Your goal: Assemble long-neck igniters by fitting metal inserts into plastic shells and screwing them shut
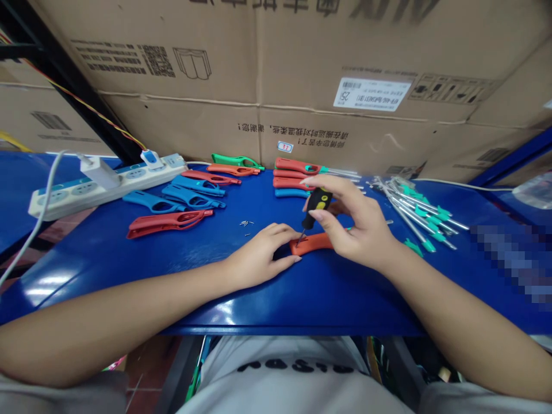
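Note:
My right hand (353, 221) grips a small black and yellow screwdriver (318, 208), tilted with its tip down on the end of an orange lighter (317, 244). That lighter lies flat on the table, its far part hidden behind my right hand. My left hand (263, 256) holds the lighter's near end between fingers and thumb. Several tiny screws (246, 223) lie just beyond my left hand. Behind the screwdriver is a stack of red lighters (295, 167) with metal rods, and a blue one (290, 193) beside them.
Blue lighter shells (194, 198), a red shell (168, 223) and a green shell (237, 161) lie at the left and back. Metal rods with teal parts (420, 210) are piled at the right. A power strip (107, 184) borders the table's left; a cardboard box (259, 75) stands behind.

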`<state>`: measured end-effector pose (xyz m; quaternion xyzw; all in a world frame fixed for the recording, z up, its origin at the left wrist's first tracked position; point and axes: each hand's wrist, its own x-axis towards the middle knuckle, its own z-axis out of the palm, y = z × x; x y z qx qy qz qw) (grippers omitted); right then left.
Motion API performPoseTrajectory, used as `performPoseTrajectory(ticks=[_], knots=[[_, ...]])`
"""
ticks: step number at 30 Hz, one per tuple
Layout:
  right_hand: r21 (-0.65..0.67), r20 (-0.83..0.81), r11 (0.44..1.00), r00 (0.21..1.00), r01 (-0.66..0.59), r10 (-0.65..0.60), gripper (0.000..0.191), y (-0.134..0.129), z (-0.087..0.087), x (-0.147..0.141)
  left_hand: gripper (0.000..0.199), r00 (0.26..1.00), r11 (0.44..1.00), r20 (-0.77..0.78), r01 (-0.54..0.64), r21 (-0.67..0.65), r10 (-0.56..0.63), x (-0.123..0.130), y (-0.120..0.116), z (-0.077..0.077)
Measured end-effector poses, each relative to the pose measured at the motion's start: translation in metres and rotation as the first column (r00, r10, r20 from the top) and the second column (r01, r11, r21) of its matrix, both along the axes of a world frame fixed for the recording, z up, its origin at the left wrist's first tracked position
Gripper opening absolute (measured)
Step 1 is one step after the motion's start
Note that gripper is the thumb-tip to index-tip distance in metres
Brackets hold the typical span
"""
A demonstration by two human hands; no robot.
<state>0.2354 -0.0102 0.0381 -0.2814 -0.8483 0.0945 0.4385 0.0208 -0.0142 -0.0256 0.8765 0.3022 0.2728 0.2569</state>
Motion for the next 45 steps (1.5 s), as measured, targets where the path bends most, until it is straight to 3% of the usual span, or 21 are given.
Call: performPoseTrajectory(ticks=[2, 4, 8, 10, 12, 14, 16, 17, 19, 21, 22, 26, 29, 32, 34, 35, 37, 39, 41, 43, 45], knots=[[0.214, 0.029, 0.974, 0.996, 0.077, -0.085, 0.04, -0.0003, 0.0004, 0.0015, 0.037, 1.0, 1.0, -0.003, 0.004, 0.016, -0.004, -0.0003, 0.0002, -0.0013], [0.301, 0.035, 0.95, 0.994, 0.086, -0.101, 0.038, -0.0024, 0.0015, 0.0019, 0.037, 1.0, 1.0, -0.002, 0.004, 0.021, -0.004, -0.0003, 0.0003, -0.0016], [-0.061, -0.069, 0.998, 0.997, -0.023, 0.019, 0.044, -0.0062, 0.0038, -0.0001, 0.035, 1.0, 1.0, 0.006, 0.003, 0.003, -0.003, 0.0005, 0.0002, 0.0], [-0.137, -0.097, 0.99, 0.995, -0.018, 0.005, 0.042, -0.0049, 0.0037, 0.0002, 0.035, 1.0, 1.0, 0.005, 0.005, 0.007, -0.005, 0.0009, 0.0001, 0.0003], [0.0, -0.084, 0.996, 0.992, 0.092, -0.091, 0.035, -0.002, 0.0029, 0.0019, 0.035, 1.0, 1.0, 0.006, 0.001, 0.015, -0.002, 0.0011, 0.0001, -0.0001], [0.213, -0.068, 0.957, 0.98, 0.198, -0.187, 0.029, 0.0003, 0.0022, 0.0035, 0.036, 1.0, 1.0, 0.005, 0.002, 0.018, -0.002, 0.0012, 0.0001, -0.0005], [0.295, -0.077, 0.932, 0.978, 0.209, -0.195, 0.024, 0.0007, 0.0026, 0.0035, 0.036, 1.0, 1.0, 0.007, 0.002, 0.015, -0.002, 0.001, 0.0001, -0.0004], [0.241, -0.086, 0.955, 0.984, 0.175, -0.158, 0.026, 0.0003, 0.0033, 0.0027, 0.036, 1.0, 1.0, 0.007, 0.001, 0.013, -0.001, 0.0009, 0.0, -0.0001], [-0.009, -0.119, 0.999, 0.992, 0.032, -0.033, 0.036, -0.0011, 0.0053, 0.0005, 0.035, 1.0, 1.0, 0.007, -0.001, 0.008, 0.001, 0.0006, -0.0002, 0.0006], [-0.201, -0.152, 0.975, 0.987, -0.091, 0.061, 0.039, -0.0017, 0.0072, -0.0009, 0.035, 1.0, 1.0, 0.007, 0.001, 0.008, -0.001, 0.0004, -0.0003, 0.0011], [-0.213, -0.152, 0.973, 0.986, -0.094, 0.062, 0.036, -0.0014, 0.0077, -0.0009, 0.035, 1.0, 1.0, 0.007, 0.003, 0.011, -0.003, 0.0004, -0.0003, 0.0012], [0.132, -0.086, 0.981, 0.988, 0.141, -0.13, 0.021, 0.001, 0.0073, 0.0035, 0.035, 1.0, 1.0, 0.0, 0.004, 0.015, -0.004, 0.0006, 0.0001, 0.0007], [0.293, -0.045, 0.942, 0.986, 0.164, -0.158, 0.018, -0.0006, 0.007, 0.0065, 0.035, 1.0, 1.0, -0.003, 0.005, 0.011, -0.005, 0.0008, 0.0004, 0.0002], [0.028, -0.059, 1.0, 0.998, 0.014, -0.013, 0.037, -0.004, 0.008, 0.0049, 0.036, 1.0, 1.0, 0.001, 0.003, 0.01, -0.003, 0.0009, 0.0003, -0.0002], [-0.176, -0.093, 0.98, 0.993, -0.088, 0.072, 0.039, -0.005, 0.0084, 0.0024, 0.036, 1.0, 1.0, 0.0, -0.002, 0.013, 0.002, 0.0008, 0.0001, -0.0005], [-0.194, -0.098, 0.977, 0.993, -0.087, 0.069, 0.036, -0.005, 0.0083, 0.0013, 0.035, 1.0, 1.0, 0.002, -0.004, 0.014, 0.004, 0.0007, 0.0, -0.0006], [-0.022, -0.08, 1.0, 0.997, 0.015, -0.016, 0.025, -0.0045, 0.0073, 0.0, 0.034, 1.0, 1.0, 0.006, -0.004, 0.016, 0.004, 0.0005, 0.0, -0.0007], [0.237, -0.054, 0.964, 0.993, 0.116, -0.107, 0.021, -0.0042, 0.0054, 0.0, 0.034, 1.0, 1.0, 0.008, 0.002, 0.014, -0.002, 0.0004, 0.0, -0.0003], [0.311, -0.045, 0.943, 0.993, 0.118, -0.109, 0.028, -0.0047, 0.0037, 0.0002, 0.034, 1.0, 1.0, 0.009, 0.008, 0.008, -0.008, 0.0005, 0.0002, 0.0002], [0.106, -0.066, 0.994, 0.998, 0.026, -0.019, 0.04, -0.0051, 0.0031, 0.0001, 0.034, 1.0, 1.0, 0.013, 0.005, 0.001, -0.005, 0.0007, 0.0003, 0.0005], [-0.152, -0.111, 0.984, 0.991, -0.093, 0.076, 0.043, -0.0044, 0.0037, -0.0001, 0.035, 1.0, 1.0, 0.014, 0.001, -0.003, -0.001, 0.0009, 0.0005, 0.0003]])
